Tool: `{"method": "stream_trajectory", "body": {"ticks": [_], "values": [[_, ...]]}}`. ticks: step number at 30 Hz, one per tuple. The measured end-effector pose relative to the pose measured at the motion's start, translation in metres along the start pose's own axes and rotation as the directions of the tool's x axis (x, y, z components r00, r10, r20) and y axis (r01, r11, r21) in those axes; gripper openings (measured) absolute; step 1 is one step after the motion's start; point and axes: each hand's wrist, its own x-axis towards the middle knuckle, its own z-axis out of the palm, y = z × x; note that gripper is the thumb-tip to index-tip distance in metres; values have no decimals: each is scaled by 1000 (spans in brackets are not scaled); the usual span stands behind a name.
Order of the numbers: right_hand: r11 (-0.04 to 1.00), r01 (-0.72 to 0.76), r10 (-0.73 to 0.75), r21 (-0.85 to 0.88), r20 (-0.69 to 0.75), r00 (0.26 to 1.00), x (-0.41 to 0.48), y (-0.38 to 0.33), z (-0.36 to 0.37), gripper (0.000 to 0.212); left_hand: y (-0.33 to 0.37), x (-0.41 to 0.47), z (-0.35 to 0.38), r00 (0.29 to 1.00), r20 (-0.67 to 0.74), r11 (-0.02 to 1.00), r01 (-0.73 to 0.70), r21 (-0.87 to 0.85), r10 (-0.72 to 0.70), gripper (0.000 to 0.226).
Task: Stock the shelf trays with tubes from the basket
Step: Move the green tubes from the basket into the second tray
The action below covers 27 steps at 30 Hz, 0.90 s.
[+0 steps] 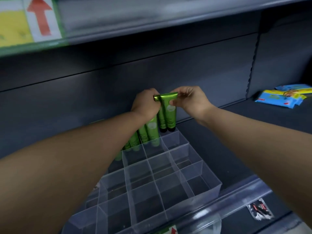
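A clear plastic divider tray (194, 171) with several square cells sits on the dark shelf. Its back row holds several green tubes (152, 129) standing cap-down. At the back right cell two green tubes with black caps (168, 114) stand upright. My left hand (145, 103) grips the crimped top of one of them from the left. My right hand (190, 98) pinches the top of the other tube from the right. The basket is out of view.
A grey shelf board (152, 19) hangs overhead, carrying a label with a red arrow (40, 17) at the left. Blue and yellow packets (283, 97) lie on the shelf at the right. A clear price rail (236, 205) runs along the shelf front.
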Motion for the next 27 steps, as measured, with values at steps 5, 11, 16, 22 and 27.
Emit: {"method": "stream_trajectory", "body": {"ticks": [5,11,16,22,27], "values": [[998,-53,53,-41,-4,999,2,15,6,19,-10,1,7,1000,21,1000,0,10,-1,12],[991,-113,115,-73,17,993,0,30,12,17,-11,3,13,999,48,996,6,90,-11,20],[983,-150,153,-103,15,988,-1,36,16,16,-14,3,12,996,80,989,25,148,-37,19],[974,-147,142,-172,-40,989,0,35,21,16,-18,1,8,997,64,987,34,159,-45,20],[961,-150,134,-231,-85,987,-4,32,21,33,-15,-4,5,998,65,985,-8,172,-3,23]]}}
